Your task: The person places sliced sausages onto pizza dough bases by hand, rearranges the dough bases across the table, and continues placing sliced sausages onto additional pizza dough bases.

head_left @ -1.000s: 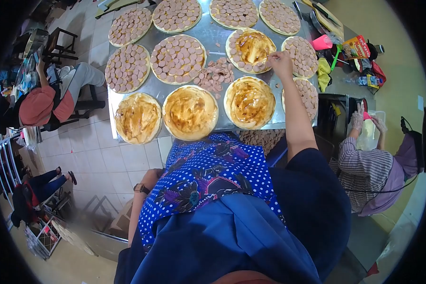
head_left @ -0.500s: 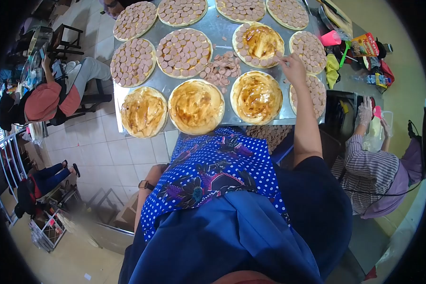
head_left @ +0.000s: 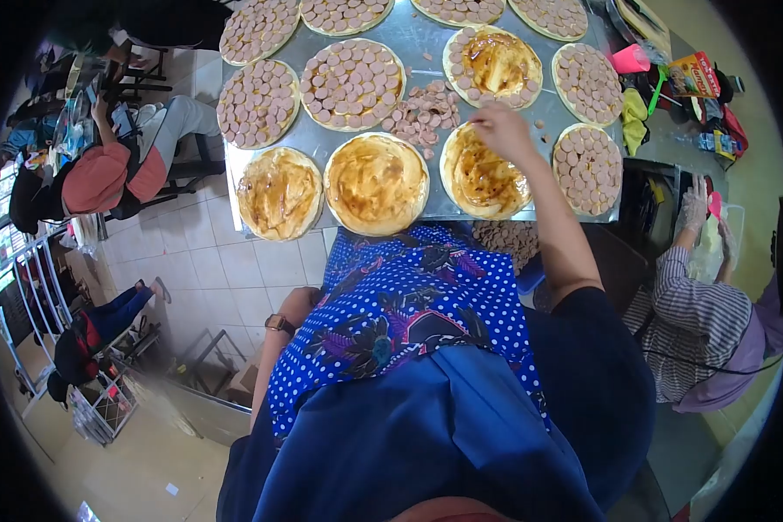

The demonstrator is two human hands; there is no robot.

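Note:
My right hand [head_left: 501,130] reaches over the upper edge of a sauced round base [head_left: 483,178], its fingers bent together; whatever is between them is too small to make out. Just left of it lies a loose pile of sausage slices [head_left: 424,113]. Above is a base ringed with slices around a bare sauced middle [head_left: 498,65]. Two bases with only sauce, one in the middle [head_left: 377,184] and one at the left [head_left: 279,193], lie along the near edge. My left hand [head_left: 301,304] rests beside the apron at my waist, its fingers mostly hidden.
Slice-covered rounds [head_left: 354,84] fill the far part of the metal table [head_left: 322,139]. At the right are a pink cup [head_left: 631,59], yellow cloth [head_left: 634,122] and packets. A gloved co-worker in stripes [head_left: 700,304] is at the right; other people are at the left.
My right hand has moved left and nearer, from the partly covered base to between the slice pile and the lower sauced base. The view has shifted slightly. My left hand stays at my waist.

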